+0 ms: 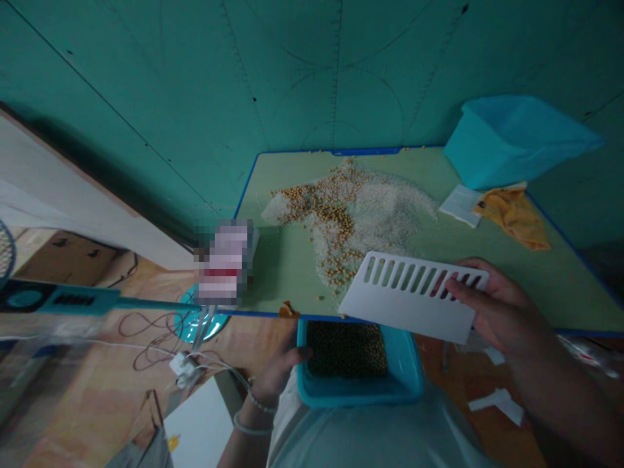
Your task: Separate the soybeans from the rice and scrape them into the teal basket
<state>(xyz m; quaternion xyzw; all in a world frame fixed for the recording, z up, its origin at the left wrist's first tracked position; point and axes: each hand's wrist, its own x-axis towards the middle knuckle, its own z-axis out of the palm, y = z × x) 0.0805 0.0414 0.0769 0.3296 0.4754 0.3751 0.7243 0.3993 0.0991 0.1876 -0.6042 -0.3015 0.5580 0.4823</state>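
Note:
My right hand (pixel 492 299) is closed around the right end of a white slotted plastic panel (pixel 409 299). The panel is tilted over the table's front edge, its lower left corner near the tabletop. With its thumb over the rim, my left hand (pixel 283 364) grips the left side of a blue plastic tub (pixel 407 383). Dark-looking beans (pixel 346 351) fill much of that tub, which sits against my body below the table edge. On the tabletop, yellow beans (pixel 336 218) lie spread among small white grains (pixel 390 201).
A pale green table (pixel 277 273) with a blue rim stands against a green wall. At its right are a blue bin (pixel 507 143), a white packet (pixel 461 205) and an orange cloth (pixel 517 214). To the left stand a blurred-out box (pixel 221 263) and a fan (pixel 63 299); cables cross the floor.

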